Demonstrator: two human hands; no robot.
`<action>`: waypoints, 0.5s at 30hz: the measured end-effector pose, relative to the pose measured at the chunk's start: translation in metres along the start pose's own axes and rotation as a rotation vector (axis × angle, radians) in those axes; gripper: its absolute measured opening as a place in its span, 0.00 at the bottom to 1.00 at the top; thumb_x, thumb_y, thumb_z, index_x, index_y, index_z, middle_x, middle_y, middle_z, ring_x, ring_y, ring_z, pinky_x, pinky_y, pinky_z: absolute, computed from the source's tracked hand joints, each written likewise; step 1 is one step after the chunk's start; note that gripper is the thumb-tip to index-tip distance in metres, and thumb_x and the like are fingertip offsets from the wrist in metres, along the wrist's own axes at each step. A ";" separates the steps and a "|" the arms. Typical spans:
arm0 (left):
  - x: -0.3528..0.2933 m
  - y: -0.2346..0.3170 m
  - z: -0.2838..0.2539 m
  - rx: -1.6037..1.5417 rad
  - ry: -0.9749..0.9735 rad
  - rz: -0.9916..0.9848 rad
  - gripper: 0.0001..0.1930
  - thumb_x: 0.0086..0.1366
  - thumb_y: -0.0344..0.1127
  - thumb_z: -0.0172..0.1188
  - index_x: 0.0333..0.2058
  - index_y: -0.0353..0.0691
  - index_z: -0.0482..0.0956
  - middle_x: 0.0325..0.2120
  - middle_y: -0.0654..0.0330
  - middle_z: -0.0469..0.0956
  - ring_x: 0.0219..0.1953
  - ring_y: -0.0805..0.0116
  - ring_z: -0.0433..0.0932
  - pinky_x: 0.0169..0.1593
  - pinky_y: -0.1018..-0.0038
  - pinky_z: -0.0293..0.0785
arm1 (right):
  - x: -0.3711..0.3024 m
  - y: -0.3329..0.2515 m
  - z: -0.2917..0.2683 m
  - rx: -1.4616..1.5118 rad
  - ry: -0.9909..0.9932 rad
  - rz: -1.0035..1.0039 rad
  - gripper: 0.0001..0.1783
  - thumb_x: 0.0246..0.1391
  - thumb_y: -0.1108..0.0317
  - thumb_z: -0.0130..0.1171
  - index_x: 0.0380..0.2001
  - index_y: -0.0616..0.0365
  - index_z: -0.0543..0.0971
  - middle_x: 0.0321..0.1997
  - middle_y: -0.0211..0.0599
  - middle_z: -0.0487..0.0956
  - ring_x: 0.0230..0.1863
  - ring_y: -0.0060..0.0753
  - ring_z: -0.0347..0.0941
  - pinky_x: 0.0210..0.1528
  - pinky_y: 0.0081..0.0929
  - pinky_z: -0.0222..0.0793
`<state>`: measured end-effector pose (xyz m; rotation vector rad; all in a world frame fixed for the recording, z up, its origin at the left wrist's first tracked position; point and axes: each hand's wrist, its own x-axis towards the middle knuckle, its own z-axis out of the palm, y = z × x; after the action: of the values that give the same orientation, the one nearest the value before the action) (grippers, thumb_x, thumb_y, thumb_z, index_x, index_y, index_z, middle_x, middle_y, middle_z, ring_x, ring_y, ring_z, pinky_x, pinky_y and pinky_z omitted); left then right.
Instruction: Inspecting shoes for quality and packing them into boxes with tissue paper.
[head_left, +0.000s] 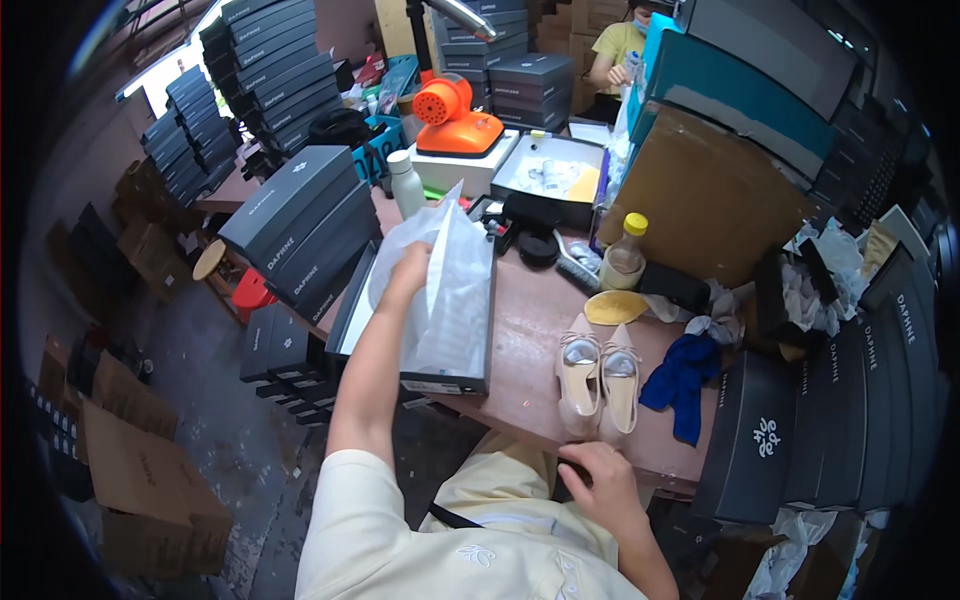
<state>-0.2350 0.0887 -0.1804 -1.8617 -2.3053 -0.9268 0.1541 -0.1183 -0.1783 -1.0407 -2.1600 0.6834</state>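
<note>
An open dark shoebox (483, 378) sits at the table's left front, lined with white tissue paper (445, 320). My left hand (410, 268) reaches into it, closed on a raised sheet of the tissue; the fingertips are partly hidden by paper. On the table to the right stands a pair of beige pointed flats (600, 385) with bows and pale stuffing inside, toes facing away. My right hand (603, 482) is at the table's front edge, just below the shoe heels, holding nothing, its fingers loosely bent and apart.
Stacked shoeboxes rise at the left (300, 220) and right (765, 430). Behind the work lie a yellow-capped bottle (625, 255), brush (577, 268), blue cloth (685, 380), white flask (405, 183) and orange blower (460, 125). A co-worker (618, 50) is at the back.
</note>
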 end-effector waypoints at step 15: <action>-0.153 0.225 -0.069 -0.588 0.203 0.931 0.19 0.38 0.29 0.59 0.35 0.36 0.82 0.33 0.57 0.72 0.41 0.53 0.73 0.48 0.66 0.69 | 0.069 -0.005 -0.082 0.850 0.407 0.056 0.27 0.49 0.63 0.64 0.52 0.60 0.70 0.48 0.34 0.75 0.49 0.24 0.69 0.51 0.26 0.65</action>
<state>-0.0123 -0.0548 -0.0879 -2.4710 -0.8496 -1.5506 0.1781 -0.0509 -0.0984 -0.6835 -1.2799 1.1566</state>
